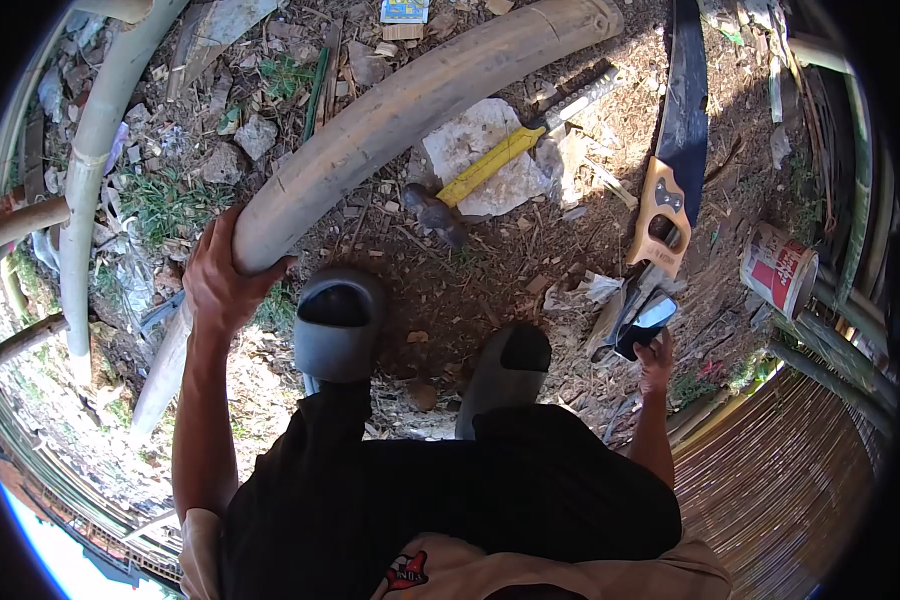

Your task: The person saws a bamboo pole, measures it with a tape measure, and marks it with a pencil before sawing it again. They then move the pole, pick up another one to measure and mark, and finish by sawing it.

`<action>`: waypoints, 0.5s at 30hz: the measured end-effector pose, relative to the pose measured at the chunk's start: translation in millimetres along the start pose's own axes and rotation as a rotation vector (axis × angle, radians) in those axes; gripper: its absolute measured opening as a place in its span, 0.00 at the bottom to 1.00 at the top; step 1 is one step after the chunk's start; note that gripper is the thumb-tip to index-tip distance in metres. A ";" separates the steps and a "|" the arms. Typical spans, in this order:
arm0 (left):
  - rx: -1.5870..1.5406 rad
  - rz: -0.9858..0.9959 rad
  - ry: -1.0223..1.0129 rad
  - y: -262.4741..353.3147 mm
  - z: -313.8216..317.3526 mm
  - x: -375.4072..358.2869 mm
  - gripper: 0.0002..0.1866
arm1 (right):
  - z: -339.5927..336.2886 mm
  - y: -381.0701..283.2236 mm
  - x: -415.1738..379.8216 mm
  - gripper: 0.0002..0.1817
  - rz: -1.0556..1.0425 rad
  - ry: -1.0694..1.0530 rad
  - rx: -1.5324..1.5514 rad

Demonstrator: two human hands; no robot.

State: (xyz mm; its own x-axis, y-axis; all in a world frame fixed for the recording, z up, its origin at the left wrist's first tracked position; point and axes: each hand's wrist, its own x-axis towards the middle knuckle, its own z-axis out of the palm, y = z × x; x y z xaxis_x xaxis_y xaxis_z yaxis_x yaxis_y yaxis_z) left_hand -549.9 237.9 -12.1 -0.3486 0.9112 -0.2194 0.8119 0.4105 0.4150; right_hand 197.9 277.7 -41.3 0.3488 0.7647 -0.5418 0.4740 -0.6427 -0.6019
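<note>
My left hand point(220, 275) is wrapped around the near end of a thick bamboo pole point(390, 120), which stretches away to the upper right and looks curved in this wide view. In my right hand point(654, 366), low at the right, is a dark, glossy object with a bright reflecting face, like a phone point(642, 325). Just beyond it lies a handsaw point(662, 215) with a wooden handle and dark blade. A hammer point(490, 166) with a yellow grip rests across a pale flat stone point(500, 195), between the pole and the saw.
My sandals point(340, 325) stand on dirt littered with wood chips. A red and white bucket point(778, 270) lies tilted at the right. Upright bamboo poles point(88, 165) stand at the left, a slatted bamboo screen point(770, 470) at lower right. Stones point(256, 136) lie beyond the pole.
</note>
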 end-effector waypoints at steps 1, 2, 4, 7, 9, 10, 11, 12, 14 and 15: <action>-0.008 -0.007 -0.007 0.2 -0.1 0.1 0.46 | 0.6 -0.3 -2.1 0.51 -0.041 -0.029 0.007; -0.010 -0.008 -0.009 -0.2 0.4 -0.1 0.46 | 0.1 -1.2 -3.6 0.51 -0.039 -0.028 0.004; -0.007 -0.004 -0.004 -1.5 1.2 -0.2 0.45 | -1.1 -0.6 -5.8 0.54 -0.029 -0.065 0.052; -0.020 -0.020 -0.010 0.6 0.3 0.3 0.45 | 3.5 -6.3 -9.0 0.53 -0.035 -0.015 -0.009; -0.023 -0.020 -0.014 0.3 0.3 0.6 0.45 | 6.1 -11.2 -11.1 0.53 -0.041 0.002 -0.028; -0.026 -0.022 -0.017 0.2 0.2 0.5 0.45 | 6.6 -12.9 -11.8 0.52 -0.048 0.017 -0.048; -0.026 -0.022 -0.015 0.2 0.2 0.9 0.45 | 8.6 -14.2 -11.8 0.52 -0.049 0.017 -0.047; -0.027 -0.016 -0.015 0.2 0.1 1.1 0.45 | 9.4 -11.4 -10.5 0.52 -0.063 0.032 -0.038; -0.026 -0.013 -0.014 0.2 -0.2 1.0 0.45 | 10.7 -6.2 -7.5 0.51 -0.077 0.045 -0.028; -0.024 -0.012 -0.016 0.2 -0.5 1.1 0.45 | 11.1 -5.1 -5.6 0.51 -0.082 0.055 -0.042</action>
State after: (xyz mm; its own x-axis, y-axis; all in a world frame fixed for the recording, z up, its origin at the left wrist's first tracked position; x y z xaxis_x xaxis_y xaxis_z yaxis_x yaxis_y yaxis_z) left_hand -550.3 239.0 -11.7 -0.3508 0.9055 -0.2386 0.7959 0.4226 0.4336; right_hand 184.5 276.2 -41.7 0.3507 0.8168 -0.4582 0.5361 -0.5762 -0.6169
